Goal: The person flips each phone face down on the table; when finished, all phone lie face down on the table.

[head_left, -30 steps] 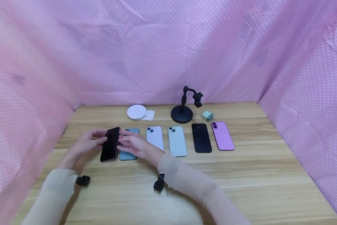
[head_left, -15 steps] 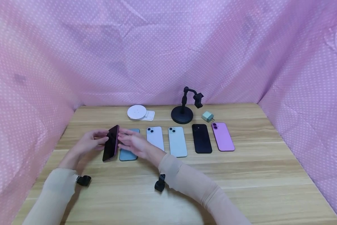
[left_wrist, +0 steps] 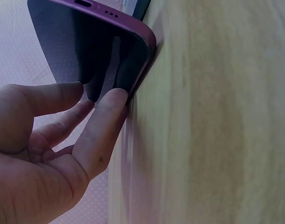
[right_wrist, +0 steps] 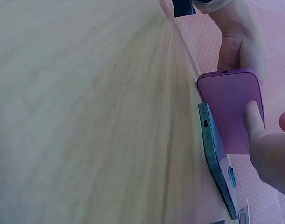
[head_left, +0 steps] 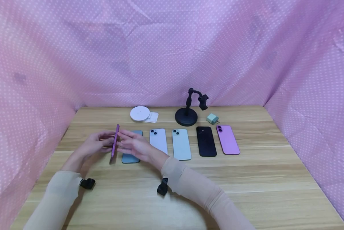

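Observation:
A purple phone (head_left: 115, 143) stands nearly on its long side at the table's left, seen almost edge-on in the head view. My left hand (head_left: 95, 145) touches its dark screen side with bent fingertips; the left wrist view shows several fingertips on the dark screen (left_wrist: 81, 44), none curled round the frame. My right hand (head_left: 136, 147) lies on the other side, a finger against the purple back (right_wrist: 228, 107), the thumb apart from it. Beneath the right hand, a blue phone (head_left: 129, 158) lies on the table, partly covered.
A white phone (head_left: 158, 140), pale green phone (head_left: 181, 145), black phone (head_left: 206, 141) and pink phone (head_left: 228, 139) form a row rightward. Behind stand a round white pad (head_left: 139, 113), a black phone stand (head_left: 186, 117) and a green charger plug (head_left: 212, 118). Pink cloth (head_left: 172, 57) surrounds the table.
The purple phone has tilted up from nearly flat, screen upward, to almost vertical, its screen turning toward the left hand. Both hands stay at its sides; the right has shifted slightly left.

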Tool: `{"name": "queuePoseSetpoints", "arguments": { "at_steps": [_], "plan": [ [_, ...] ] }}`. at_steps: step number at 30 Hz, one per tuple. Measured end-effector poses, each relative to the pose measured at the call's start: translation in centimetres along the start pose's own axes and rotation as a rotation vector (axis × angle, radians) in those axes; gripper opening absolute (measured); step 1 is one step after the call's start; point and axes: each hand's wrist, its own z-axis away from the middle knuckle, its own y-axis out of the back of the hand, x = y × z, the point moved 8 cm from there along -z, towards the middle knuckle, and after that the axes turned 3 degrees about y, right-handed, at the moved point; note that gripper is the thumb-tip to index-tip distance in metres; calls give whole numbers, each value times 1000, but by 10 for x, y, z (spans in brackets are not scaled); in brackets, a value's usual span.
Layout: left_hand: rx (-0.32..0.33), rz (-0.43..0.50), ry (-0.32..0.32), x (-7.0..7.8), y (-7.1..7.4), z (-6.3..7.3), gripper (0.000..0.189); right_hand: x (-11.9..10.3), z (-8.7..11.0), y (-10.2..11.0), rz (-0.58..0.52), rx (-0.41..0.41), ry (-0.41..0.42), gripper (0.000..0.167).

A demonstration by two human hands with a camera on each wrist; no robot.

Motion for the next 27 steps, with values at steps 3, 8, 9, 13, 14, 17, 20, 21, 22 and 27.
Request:
{"name": "queuePoseSetpoints", "arguments": {
  "at_steps": [3,8,9,13,14,17,20,21,22,27],
  "plan": [
    [-8,3,-6,2,-2,-1,52,-2,0,0,11,-11,4,65],
    [-19,13,-18,4,-3,0,52,-1,-2,1,10,-16,6,63],
    [-22,14,-18,4,-3,0,52,-1,-2,1,10,-18,6,63],
    [-34,6,-22,3,-1,3,55,0,-3,-1,17,-23,-4,62],
    [-37,6,-24,3,0,4,55,0,-3,-2,20,-25,-7,62],
    [-44,12,-38,2,0,7,56,1,-3,-4,37,-30,-13,61],
    [-47,24,-45,0,-1,9,55,4,-2,-5,60,-33,-37,60],
    [-46,26,-44,-1,-1,9,55,6,-2,-5,70,-32,-45,60],
    [-47,32,-42,-2,-2,10,54,8,-1,-5,80,-31,-54,59],
    [-64,92,-32,-4,-3,12,58,11,-2,-5,128,-31,-66,58]
  ]
}}
